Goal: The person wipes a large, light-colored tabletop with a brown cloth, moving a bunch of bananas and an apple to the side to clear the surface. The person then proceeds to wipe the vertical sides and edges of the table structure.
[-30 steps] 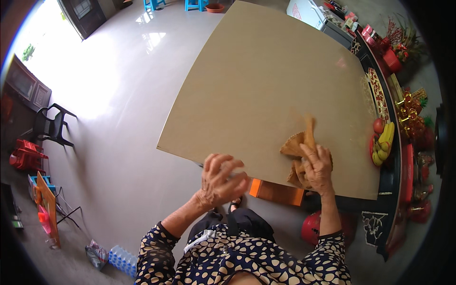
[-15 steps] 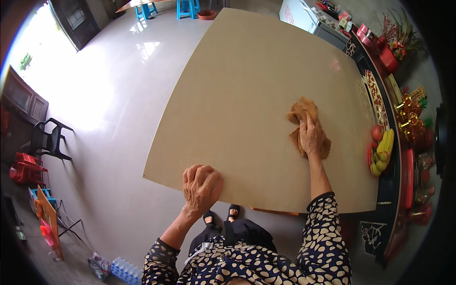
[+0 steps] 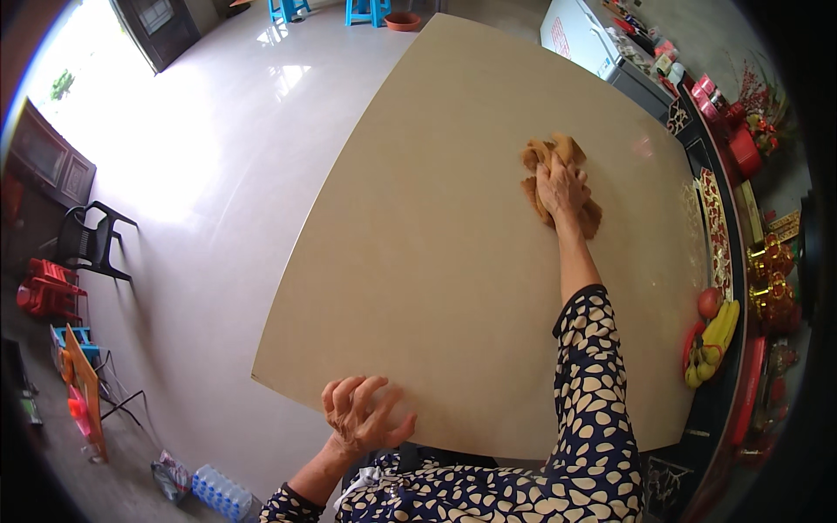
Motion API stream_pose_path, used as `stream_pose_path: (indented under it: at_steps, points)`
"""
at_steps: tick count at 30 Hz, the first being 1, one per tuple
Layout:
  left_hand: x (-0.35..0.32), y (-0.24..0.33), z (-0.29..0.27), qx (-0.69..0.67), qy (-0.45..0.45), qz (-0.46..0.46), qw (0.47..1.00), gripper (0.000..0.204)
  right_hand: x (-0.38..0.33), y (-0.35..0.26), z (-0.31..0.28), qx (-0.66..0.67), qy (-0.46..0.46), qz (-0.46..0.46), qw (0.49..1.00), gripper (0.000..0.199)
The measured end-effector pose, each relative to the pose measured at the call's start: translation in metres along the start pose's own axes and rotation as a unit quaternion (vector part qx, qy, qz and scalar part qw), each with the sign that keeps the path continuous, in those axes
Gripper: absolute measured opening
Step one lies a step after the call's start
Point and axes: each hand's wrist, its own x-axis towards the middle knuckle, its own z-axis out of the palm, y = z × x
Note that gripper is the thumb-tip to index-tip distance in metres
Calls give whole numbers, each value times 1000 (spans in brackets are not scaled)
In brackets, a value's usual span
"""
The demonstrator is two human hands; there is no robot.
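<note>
A wide beige tabletop (image 3: 436, 244) stretches out before me. My right hand (image 3: 562, 186) is on its right half, fingers bent over a crumpled brown cloth (image 3: 590, 216) that lies pressed against the surface. Folds of the cloth stick out on both sides of the hand and beyond the fingertips. At the table's near edge, my left hand (image 3: 362, 416) rests with bent fingers spread apart and nothing in them.
Bananas (image 3: 719, 331) and a round red fruit (image 3: 710, 302) sit in a red dish beside the table's right edge, along a dark carved cabinet (image 3: 689, 126). A white chest freezer (image 3: 580, 39) stands at the far right. Left on the floor are a black chair (image 3: 94, 240) and red stools (image 3: 51, 289).
My right hand has slid farther out across the tabletop with the cloth. My left hand stays by the near edge, its fingers now more spread. The view has shifted as my body leans forward.
</note>
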Motion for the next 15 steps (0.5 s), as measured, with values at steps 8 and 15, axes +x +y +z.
stream_pose_path:
  at_steps: [8,15]
  points:
    - [-7,-2,3,-4,5,-10,1000,31,18,-102,21,38,-24,-192,980,44]
    - [-4,0,3,-12,7,-19,1000,32,-35,-125,13,150,-26,-361,920,38]
